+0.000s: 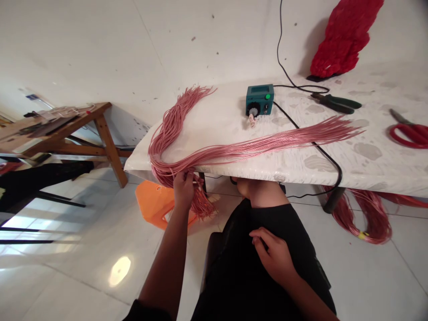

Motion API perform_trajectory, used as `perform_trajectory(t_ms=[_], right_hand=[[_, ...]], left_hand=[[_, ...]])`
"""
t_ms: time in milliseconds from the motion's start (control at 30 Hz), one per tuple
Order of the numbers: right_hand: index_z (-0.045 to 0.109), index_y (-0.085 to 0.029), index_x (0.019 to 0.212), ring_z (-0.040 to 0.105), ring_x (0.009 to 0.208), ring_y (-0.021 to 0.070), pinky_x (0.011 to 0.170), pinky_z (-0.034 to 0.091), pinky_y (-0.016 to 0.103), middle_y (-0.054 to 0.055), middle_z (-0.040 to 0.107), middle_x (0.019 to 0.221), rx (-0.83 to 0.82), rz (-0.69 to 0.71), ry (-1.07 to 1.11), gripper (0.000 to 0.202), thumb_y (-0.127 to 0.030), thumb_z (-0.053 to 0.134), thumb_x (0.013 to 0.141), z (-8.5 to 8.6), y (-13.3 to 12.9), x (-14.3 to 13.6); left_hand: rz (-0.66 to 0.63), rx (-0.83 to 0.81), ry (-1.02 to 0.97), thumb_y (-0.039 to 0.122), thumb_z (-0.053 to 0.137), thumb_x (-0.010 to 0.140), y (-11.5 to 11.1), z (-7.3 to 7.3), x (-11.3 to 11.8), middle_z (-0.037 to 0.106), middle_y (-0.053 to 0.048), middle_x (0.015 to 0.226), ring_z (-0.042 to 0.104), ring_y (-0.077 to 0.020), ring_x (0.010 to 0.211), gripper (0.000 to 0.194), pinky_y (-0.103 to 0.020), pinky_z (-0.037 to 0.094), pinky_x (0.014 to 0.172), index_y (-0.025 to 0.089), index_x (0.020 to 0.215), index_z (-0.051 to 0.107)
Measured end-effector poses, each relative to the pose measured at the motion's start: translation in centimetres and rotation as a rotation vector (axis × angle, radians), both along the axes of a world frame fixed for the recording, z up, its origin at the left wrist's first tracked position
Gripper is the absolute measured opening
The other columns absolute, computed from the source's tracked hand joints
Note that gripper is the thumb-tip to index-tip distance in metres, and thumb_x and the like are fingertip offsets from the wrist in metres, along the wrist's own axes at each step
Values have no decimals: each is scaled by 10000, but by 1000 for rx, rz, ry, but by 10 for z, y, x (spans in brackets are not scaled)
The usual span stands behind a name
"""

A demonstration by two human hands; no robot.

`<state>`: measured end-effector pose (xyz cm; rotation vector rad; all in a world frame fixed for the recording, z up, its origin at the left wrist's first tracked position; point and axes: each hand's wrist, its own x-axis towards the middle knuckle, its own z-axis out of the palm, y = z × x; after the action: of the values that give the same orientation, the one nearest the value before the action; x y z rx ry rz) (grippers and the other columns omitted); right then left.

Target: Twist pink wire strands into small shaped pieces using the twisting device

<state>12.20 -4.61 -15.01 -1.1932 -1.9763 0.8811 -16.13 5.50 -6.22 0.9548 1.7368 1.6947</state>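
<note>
A long bundle of thin pink wires [234, 151] lies on the table, bent in a U at its left end. Part of the bundle [202, 203] hangs down over the front edge. At that edge my left hand [184, 187] is closed with its fingertips on some of the pink strands; exactly how many is hidden. My right hand [272, 254] rests over my lap, fingers curled and thumb near the index finger, with nothing visible in it. Behind the bundle stands a small green motor box [260, 100] with a dark knob and a light-coloured piece at its front.
Pliers [336, 102] and red-handled scissors [409, 129] lie on the right of the covered table [368, 167]. A black cable [323, 149] crosses the top and drops over the edge. An orange stool [150, 205] is below left; a coiled wire bundle [364, 218] hangs below right.
</note>
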Motion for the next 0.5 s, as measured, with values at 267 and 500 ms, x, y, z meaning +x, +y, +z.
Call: perform_trajectory(t_ms=[267, 500], right_hand=[[655, -236, 984, 682, 717, 152, 588, 504, 240, 10, 694, 846, -9, 7, 7, 219, -187, 443, 962, -1, 0, 0], [660, -229, 974, 684, 738, 154, 546, 474, 226, 15, 694, 855, -8, 4, 13, 219, -198, 444, 961, -1, 0, 0]], left_hand=[[36, 25, -114, 246, 603, 654, -2, -6, -6, 594, 10, 647, 588, -117, 537, 163, -241, 501, 518, 159, 791, 597], [156, 58, -74, 307, 553, 730, 3, -5, -9, 374, 61, 476, 334, -62, 423, 191, -182, 245, 404, 141, 657, 615]])
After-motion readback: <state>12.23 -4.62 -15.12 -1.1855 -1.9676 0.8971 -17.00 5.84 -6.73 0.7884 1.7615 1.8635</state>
